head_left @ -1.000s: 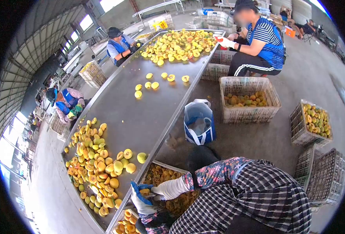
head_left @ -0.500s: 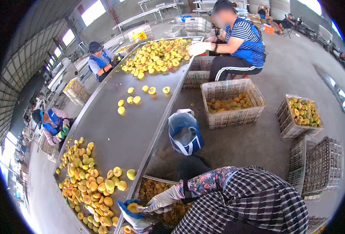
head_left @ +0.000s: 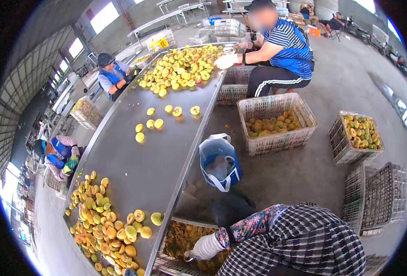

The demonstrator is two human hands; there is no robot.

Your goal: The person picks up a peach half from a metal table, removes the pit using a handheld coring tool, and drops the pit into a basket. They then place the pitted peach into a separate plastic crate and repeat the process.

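Observation:
My right hand (head_left: 206,247), in a whitish glove below a floral sleeve, is over a crate (head_left: 175,265) of brownish-orange fruit pieces or pits beside the table. Its fingers are closed round a small metal tool (head_left: 188,256) with what looks like a looped end, pointing down at the pieces. Of my left hand (head_left: 130,273) only a bit of blue glove shows at the bottom edge, close to the piled fruit; its fingers are hidden. Halved yellow peaches or similar stone fruit (head_left: 107,225) lie heaped on the near end of the metal table (head_left: 134,158).
Another heap of fruit (head_left: 180,69) covers the table's far end, where two people in blue vests work; a third person is at the left side. On the floor to the right stand a blue bag (head_left: 219,161), a fruit crate (head_left: 277,140), a fuller crate (head_left: 351,156) and stacked crates (head_left: 383,198).
My right hand has moved down from the table edge to over the crate with the tool. The left hand, earlier holding a fruit half, has dropped almost out of view.

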